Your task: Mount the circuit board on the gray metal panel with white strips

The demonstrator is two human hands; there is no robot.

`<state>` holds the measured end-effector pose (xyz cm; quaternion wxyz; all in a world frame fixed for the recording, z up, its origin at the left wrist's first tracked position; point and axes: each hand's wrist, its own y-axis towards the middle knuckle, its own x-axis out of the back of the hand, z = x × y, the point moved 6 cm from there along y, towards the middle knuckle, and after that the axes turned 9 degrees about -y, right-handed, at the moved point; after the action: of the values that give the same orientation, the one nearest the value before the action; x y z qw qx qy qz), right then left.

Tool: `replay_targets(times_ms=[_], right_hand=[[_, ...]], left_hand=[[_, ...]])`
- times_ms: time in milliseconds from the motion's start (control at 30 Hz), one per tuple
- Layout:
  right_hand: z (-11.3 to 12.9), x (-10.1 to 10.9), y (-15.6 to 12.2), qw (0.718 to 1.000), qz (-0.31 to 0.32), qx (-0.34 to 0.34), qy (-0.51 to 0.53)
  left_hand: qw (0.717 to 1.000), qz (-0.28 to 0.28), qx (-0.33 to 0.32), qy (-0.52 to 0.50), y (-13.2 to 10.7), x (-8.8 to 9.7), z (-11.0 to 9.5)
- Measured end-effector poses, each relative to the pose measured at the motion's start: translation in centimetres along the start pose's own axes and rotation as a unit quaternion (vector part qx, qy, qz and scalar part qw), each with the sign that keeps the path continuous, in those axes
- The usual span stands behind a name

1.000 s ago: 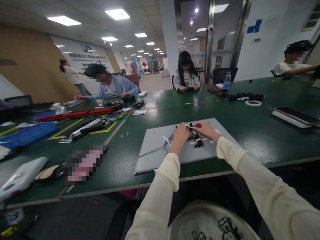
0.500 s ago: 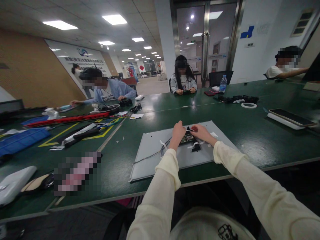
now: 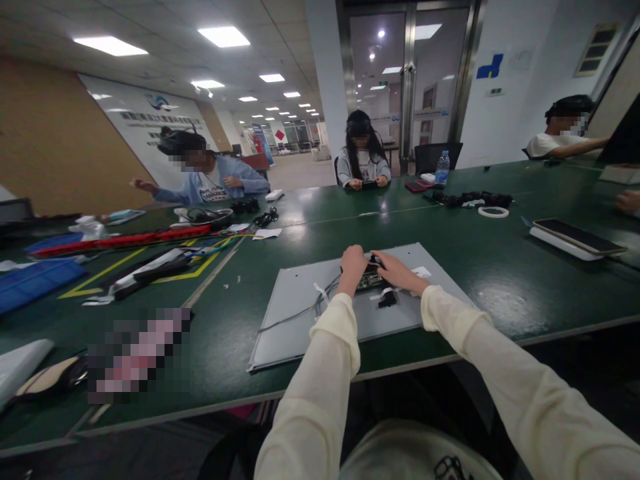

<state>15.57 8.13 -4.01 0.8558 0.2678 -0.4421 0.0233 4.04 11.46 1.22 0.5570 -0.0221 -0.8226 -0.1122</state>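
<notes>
A flat grey panel point(image 3: 287, 327) lies on the green table in front of me. On its middle is a small green circuit board point(image 3: 370, 280), partly covered by my hands. My left hand point(image 3: 353, 265) has its fingers curled at the board's left and far edge; what they grip is hidden. Just to the right, my right hand point(image 3: 396, 270) closes its fingertips near a small black piece at the board's far side, and I cannot make out what they hold. Grey cables point(image 3: 295, 315) run left from the board across the panel. A black part point(image 3: 387, 299) lies nearer me, beside white tape.
At left lie blue trays point(image 3: 40, 283), a red strip point(image 3: 125, 240) and black-and-white bundles point(image 3: 145, 272). A phone point(image 3: 575, 237) rests on a white box at right. Farther back are a tape roll point(image 3: 493, 211), black cables and a water bottle point(image 3: 442, 168). Several people sit around.
My right fingers have come in closer to the board and the left hand. The person at left has lifted both hands off the table things. Another person's hand shows at the right edge.
</notes>
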Motion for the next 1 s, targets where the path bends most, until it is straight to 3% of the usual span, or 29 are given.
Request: replay_targets(times_ms=[333,1000], right_hand=[[0.16,0.22,-0.10,1.000,-0.002,0.004,-0.014],[0.89,0.57,-0.34,0.999,-0.002,0.015,-0.029]], left_hand=[[0.998,-0.056,-0.039,-0.017,-0.04,0.38,-0.30],[0.988,-0.122,-0.053,-0.084,0.05,1.00,0.28]])
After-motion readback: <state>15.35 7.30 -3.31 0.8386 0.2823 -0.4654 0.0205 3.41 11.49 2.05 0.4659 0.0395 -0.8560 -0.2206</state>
